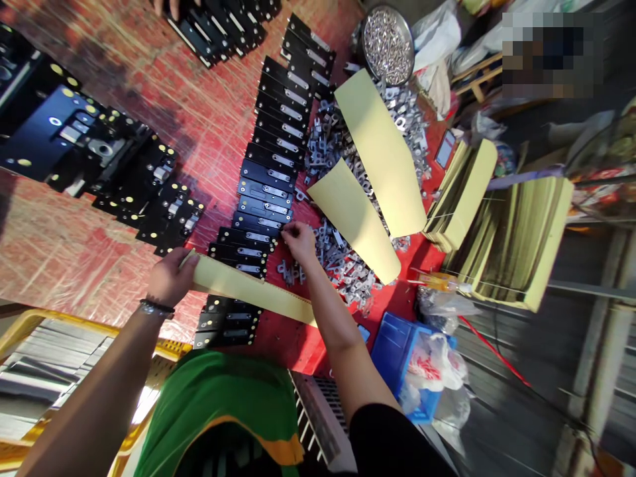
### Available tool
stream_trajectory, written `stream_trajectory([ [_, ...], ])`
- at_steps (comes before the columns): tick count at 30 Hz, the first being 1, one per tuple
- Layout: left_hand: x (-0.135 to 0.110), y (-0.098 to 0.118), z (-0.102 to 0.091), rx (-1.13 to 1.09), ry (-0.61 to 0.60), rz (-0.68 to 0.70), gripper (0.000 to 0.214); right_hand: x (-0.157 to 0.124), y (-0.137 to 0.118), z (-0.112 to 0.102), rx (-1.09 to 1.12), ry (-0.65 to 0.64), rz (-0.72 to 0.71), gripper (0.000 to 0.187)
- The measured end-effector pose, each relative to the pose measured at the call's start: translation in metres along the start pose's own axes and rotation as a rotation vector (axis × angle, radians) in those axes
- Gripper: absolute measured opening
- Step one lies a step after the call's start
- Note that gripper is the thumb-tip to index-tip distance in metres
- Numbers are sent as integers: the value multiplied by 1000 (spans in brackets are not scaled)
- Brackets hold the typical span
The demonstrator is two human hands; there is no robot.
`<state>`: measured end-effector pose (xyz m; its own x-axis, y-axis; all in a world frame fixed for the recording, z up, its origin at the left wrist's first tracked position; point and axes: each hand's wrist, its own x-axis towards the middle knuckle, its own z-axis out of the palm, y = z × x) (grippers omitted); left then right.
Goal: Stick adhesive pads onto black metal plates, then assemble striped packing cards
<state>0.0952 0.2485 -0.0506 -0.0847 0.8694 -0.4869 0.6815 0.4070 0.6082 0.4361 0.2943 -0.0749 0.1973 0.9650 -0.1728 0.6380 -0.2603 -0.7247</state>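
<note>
My left hand (171,277) pinches the end of a long pale-yellow strip (253,291), which lies across the lower part of a row of black metal plates (271,173). The plates overlap, and each carries a small silver piece. At the right edge of that row is my right hand (299,242), fingers pressed together; whether something small sits in them I cannot make out. Right of it, loose silver metal parts (342,268) lie heaped. Two wider yellow sheets, a smaller one (355,222) and a larger one (382,152), rest on the heap.
A metal bowl of small shiny parts (387,45) stands at the back. Bundled yellow sheets (517,245) and a blue bin (395,348) are on the right. Black assemblies (124,165) lie left. Another person's hand (173,6) touches plates at the top. A yellow crate (30,321) is lower left.
</note>
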Motion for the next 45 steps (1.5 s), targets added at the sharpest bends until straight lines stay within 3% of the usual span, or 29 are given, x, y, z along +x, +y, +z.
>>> stream_trajectory([
  [4,0,1,3,-14,-16,8,35,-3,3,1,-153,-23,-144,12],
  [9,0,0,8,-55,2,26,37,-5,5,4,-150,-39,-276,13],
  [14,0,-4,8,-70,0,52,37,3,10,5,-92,78,-110,14],
  [18,-1,-6,7,-73,-12,30,38,18,12,-1,-33,-31,-3,18],
  [21,-2,-7,7,-77,-23,23,38,22,6,-7,-97,-113,-16,18],
  [29,3,-13,12,-54,-14,55,38,11,-14,-4,-288,-86,-193,22],
  [37,1,-11,11,-79,-27,43,41,19,1,-2,-141,16,-130,27],
  [45,-2,-17,12,-174,-20,74,39,1,-25,1,-325,-34,-140,26],
])
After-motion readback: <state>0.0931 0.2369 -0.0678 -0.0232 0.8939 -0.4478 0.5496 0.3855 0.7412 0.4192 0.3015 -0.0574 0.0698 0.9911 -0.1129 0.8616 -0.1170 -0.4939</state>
